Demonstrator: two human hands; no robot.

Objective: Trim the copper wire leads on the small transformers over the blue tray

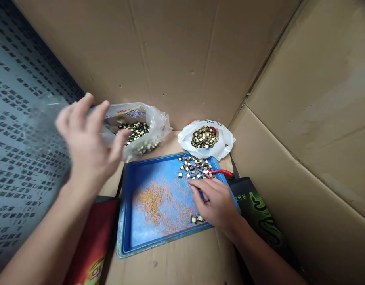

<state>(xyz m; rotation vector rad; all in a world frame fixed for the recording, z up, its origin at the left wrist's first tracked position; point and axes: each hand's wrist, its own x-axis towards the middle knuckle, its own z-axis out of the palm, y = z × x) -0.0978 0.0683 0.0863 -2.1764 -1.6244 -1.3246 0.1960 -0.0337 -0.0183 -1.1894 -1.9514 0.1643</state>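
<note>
My left hand [88,144] is raised with its fingers spread, right in front of a clear plastic bag [146,126] full of small black and yellow parts; nothing shows in it. My right hand [213,200] lies palm down on a blue tray [134,233], its fingers curled over something I cannot make out. Several of the small parts [194,165] lie loose at the tray's far right, and two more [197,219] sit by my right thumb. A patch of thin orange wire clippings [160,204] covers the tray's middle. Red-handled pliers [220,172] lie just beyond my right fingers.
A white plastic bag [218,148] with more of the parts stands behind the tray. Cardboard walls [185,51] close in the back and right. A red packet [91,245] lies left of the tray, a black and green mat [259,213] to its right, and a printed panel [12,118] stands at left.
</note>
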